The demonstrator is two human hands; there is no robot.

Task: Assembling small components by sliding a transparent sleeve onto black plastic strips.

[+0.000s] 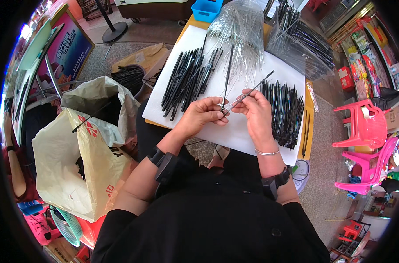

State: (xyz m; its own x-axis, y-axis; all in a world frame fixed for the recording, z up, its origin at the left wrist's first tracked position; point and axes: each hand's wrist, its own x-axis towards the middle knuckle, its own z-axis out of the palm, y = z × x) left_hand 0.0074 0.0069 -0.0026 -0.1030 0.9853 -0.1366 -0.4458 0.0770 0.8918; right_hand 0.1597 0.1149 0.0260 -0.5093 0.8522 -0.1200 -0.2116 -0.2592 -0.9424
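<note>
Over the white tabletop sheet point(247, 139), my left hand point(200, 117) pinches a long thin black rod point(228, 76) near its lower end; the rod points away from me. A second slim dark rod point(260, 83) slants up to the right, its lower part between the fingers of my right hand point(257, 115). The two rods' near ends come together between my fingertips, where the exact contact is too small to tell. A loose pile of black strips point(188, 81) lies beyond my left hand. A neater row of black strips point(285, 115) lies right of my right hand.
Thin metal wires spill from a clear plastic bag point(234, 22) at the back. Another clear bag point(302, 44) holds black strips, and a blue basket point(206, 10) stands at the far edge. Large open sacks point(63, 162) are at my left, pink plastic chairs point(368, 125) at right.
</note>
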